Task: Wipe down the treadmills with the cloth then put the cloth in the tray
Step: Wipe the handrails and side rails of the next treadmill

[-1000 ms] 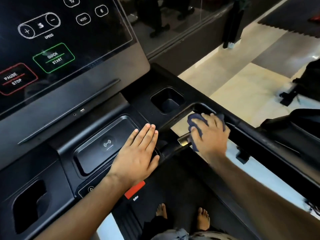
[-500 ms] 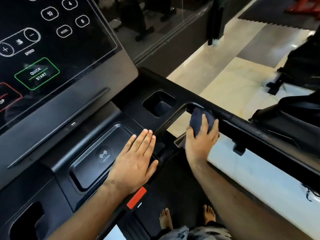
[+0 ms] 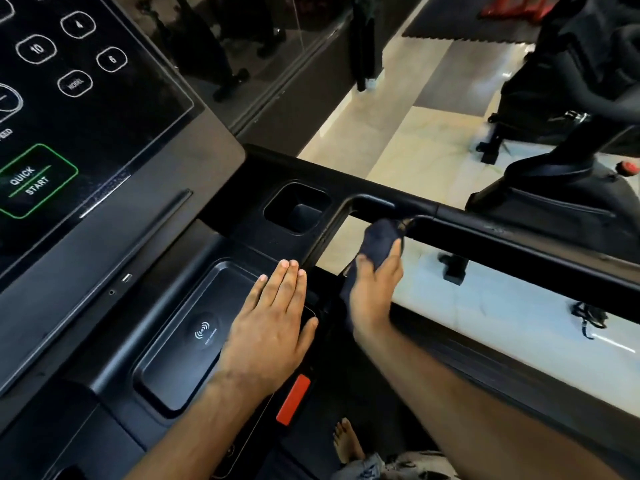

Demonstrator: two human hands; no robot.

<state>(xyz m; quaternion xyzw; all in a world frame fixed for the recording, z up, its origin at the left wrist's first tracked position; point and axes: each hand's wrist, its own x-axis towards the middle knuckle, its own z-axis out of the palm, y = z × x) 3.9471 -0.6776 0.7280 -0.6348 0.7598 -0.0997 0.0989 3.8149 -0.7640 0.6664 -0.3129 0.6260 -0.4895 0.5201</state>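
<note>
A black treadmill console [image 3: 104, 220] fills the left of the head view, with a lit touch screen above. My right hand [image 3: 372, 292] grips a dark blue cloth [image 3: 379, 242] and presses its top against the underside of the black right handrail [image 3: 502, 237], near the rail's inner corner. My left hand [image 3: 273, 327] lies flat, fingers together, on the right edge of the shallow charging tray [image 3: 180, 337] in the console. It holds nothing.
A square cup holder [image 3: 298, 209] sits between the screen and the rail. A red safety clip [image 3: 292, 398] is below my left hand. A neighbouring black machine [image 3: 571, 140] stands on the pale floor to the right. My bare foot [image 3: 346, 441] rests on the belt.
My right hand has slid the cloth up from the short inner grip to the handrail's underside. The view has shifted right. My left hand has stayed flat on the tray's edge.
</note>
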